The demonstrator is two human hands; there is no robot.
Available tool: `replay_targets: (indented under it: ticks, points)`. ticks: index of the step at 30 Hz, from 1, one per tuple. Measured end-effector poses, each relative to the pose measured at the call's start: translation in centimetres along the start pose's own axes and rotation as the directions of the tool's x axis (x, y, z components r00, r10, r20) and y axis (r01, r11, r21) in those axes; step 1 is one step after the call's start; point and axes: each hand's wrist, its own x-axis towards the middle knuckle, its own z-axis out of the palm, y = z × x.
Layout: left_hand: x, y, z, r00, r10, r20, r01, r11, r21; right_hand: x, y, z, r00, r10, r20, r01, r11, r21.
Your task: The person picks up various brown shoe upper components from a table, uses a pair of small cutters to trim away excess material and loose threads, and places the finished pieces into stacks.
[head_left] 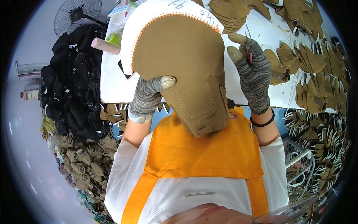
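A brown suede shoe upper (pixel 179 56), with tan seams and a white piece (pixel 164 8) joined along its curved edge by orange zigzag stitching, is held up over my lap and the table's near edge. My left hand (pixel 151 93), in a grey knit glove with pale fingertips, grips its left side, thumb on top and the other fingers hidden beneath. To its right, my right hand (pixel 253 71), gloved alike, is closed around slim thread snips (pixel 250 56) with a reddish handle, their thin tips pointing up. The snips are partly covered by the fingers.
On the white table (pixel 115 86) stand a pink bottle (pixel 105 45) and a green roll (pixel 113 38). Stacks of brown uppers (pixel 311 59) line the right. Black pieces (pixel 80 82) are heaped left, near a fan (pixel 77 15). A wire basket (pixel 298 160) sits at lower right.
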Motion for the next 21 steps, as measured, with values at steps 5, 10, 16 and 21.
replay_targets:
  ticks: [5, 10, 16, 21]
  points:
    - [0.5, -0.5, 0.4, 1.0, -0.01, 0.012, 0.01, 1.0, 0.004, -1.0, -2.9, 1.5, 0.98, -0.074, 0.183, 0.07, 0.997, 0.03]
    - [0.8, -0.8, -0.5, 1.0, -0.003, 0.01, 0.003, 1.0, 0.004, 0.6, -1.4, 1.5, 0.984, -0.125, 0.128, 0.153, 0.958, -0.241]
    - [0.7, -2.0, -2.5, 0.999, 0.039, -0.003, -0.036, 0.88, -0.473, -0.7, 18.9, -1.3, 0.973, 0.227, 0.033, -0.126, 0.648, -0.752]
    - [0.7, -1.6, -2.3, 0.987, 0.157, 0.038, -0.095, 0.753, -0.651, -12.2, 31.1, -1.6, 0.695, 0.714, 0.083, -0.556, 0.607, -0.568]
